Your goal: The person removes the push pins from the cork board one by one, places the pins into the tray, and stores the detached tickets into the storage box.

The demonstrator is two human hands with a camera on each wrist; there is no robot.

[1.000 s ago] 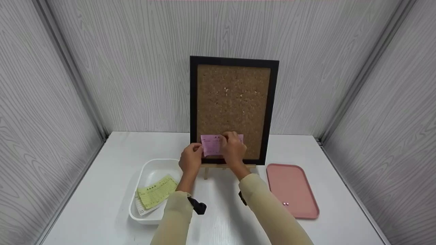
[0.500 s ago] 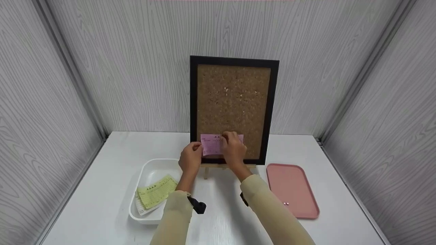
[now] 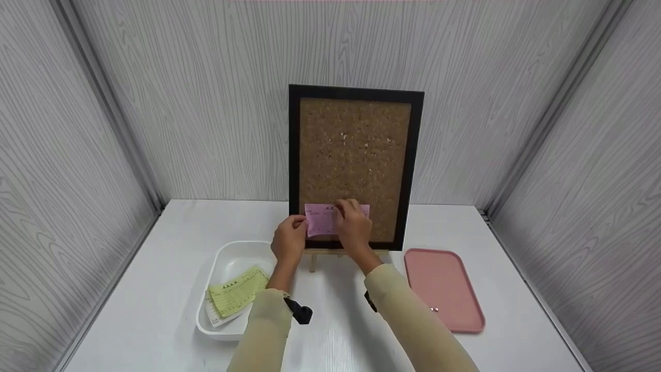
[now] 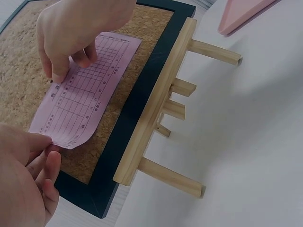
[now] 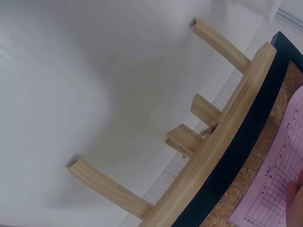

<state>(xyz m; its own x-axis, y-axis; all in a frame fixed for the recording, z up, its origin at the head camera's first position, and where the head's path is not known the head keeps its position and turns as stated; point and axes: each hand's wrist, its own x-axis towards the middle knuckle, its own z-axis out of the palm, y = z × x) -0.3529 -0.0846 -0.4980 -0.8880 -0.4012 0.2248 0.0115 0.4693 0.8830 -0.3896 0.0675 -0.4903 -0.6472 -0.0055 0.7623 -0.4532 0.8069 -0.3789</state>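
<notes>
A pink printed form slip [image 3: 320, 219] lies against the lower part of a black-framed corkboard [image 3: 356, 160]. My left hand [image 3: 289, 240] pinches the slip's lower left corner between thumb and forefinger; in the left wrist view that corner of the slip [image 4: 71, 139] curls up. At the slip's top edge, near its middle, the curled fingers of my right hand [image 3: 353, 227] press toward the cork, pinching what looks like a small pin that they mostly hide. The right wrist view catches only fingertips [image 5: 294, 201] over the printed grid.
A wooden easel [image 4: 156, 101] props up the board. To the left, a white bin [image 3: 227, 253] holds yellow [image 3: 237, 292] and white slips [image 3: 219, 318]. A pink tray [image 3: 444, 274] on the right bears two tiny shiny pieces [image 3: 434, 309], close to my right sleeve.
Both hands and the slip stay nearly where they were. My right hand has shifted only very slightly at the slip's top edge.
</notes>
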